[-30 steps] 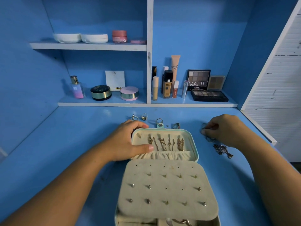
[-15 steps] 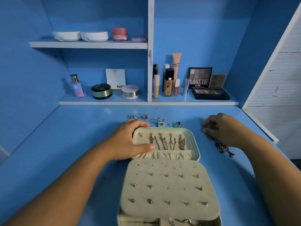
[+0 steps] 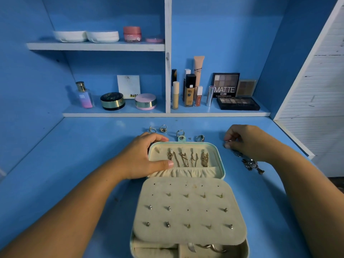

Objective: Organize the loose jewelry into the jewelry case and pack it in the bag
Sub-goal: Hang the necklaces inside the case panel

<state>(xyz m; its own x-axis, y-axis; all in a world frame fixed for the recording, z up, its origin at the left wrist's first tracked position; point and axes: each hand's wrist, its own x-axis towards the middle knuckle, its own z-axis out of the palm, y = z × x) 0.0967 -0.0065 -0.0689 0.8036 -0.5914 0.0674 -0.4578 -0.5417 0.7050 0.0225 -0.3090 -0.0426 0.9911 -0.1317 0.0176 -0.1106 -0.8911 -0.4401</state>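
Little has changed: left hand still grips the jewelry case lid; right hand keeps pinching loose jewelry near the worktop's right edge, unpacked.

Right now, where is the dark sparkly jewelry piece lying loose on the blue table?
The dark sparkly jewelry piece lies on the blue table, right of the open jewelry case, partly beneath the right hand.

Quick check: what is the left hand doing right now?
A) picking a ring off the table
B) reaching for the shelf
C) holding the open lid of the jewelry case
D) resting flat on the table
C: the left hand grips the lid of the open jewelry case, thumb inside by the hanging chains.
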